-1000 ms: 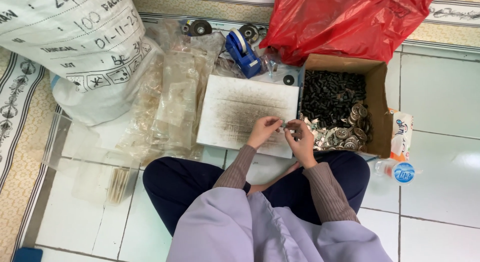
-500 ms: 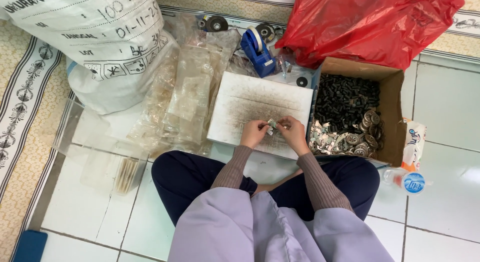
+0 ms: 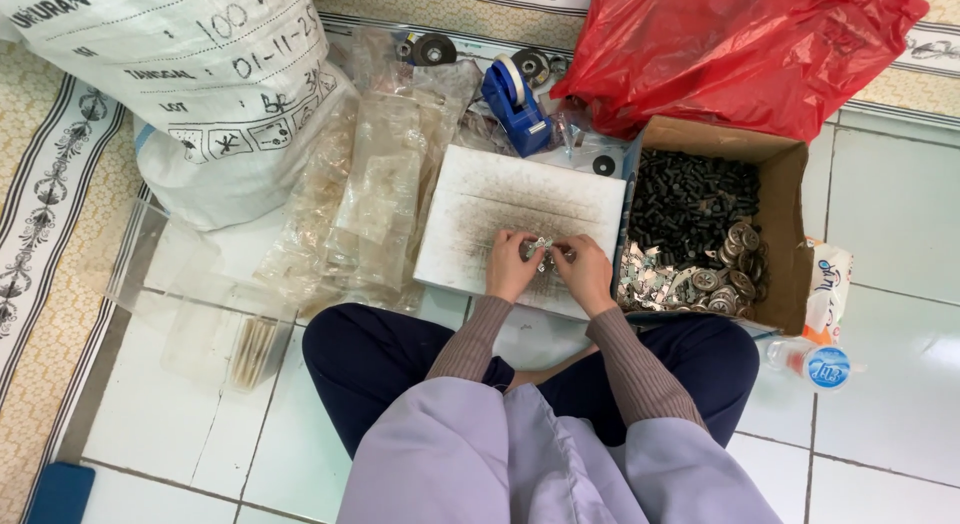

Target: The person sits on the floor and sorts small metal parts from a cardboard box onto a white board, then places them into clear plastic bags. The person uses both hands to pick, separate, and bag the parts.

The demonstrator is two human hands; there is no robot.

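Left hand [image 3: 512, 267] and right hand [image 3: 585, 274], fingers pinched shut, jointly grip small metal parts [image 3: 540, 248] above a white board [image 3: 500, 199], beside a cardboard box [image 3: 790, 214] of hardware.

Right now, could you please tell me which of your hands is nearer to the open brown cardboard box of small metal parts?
Right. The right hand works beside the open brown cardboard box, by its left wall; the left hand is farther left, over the white board.
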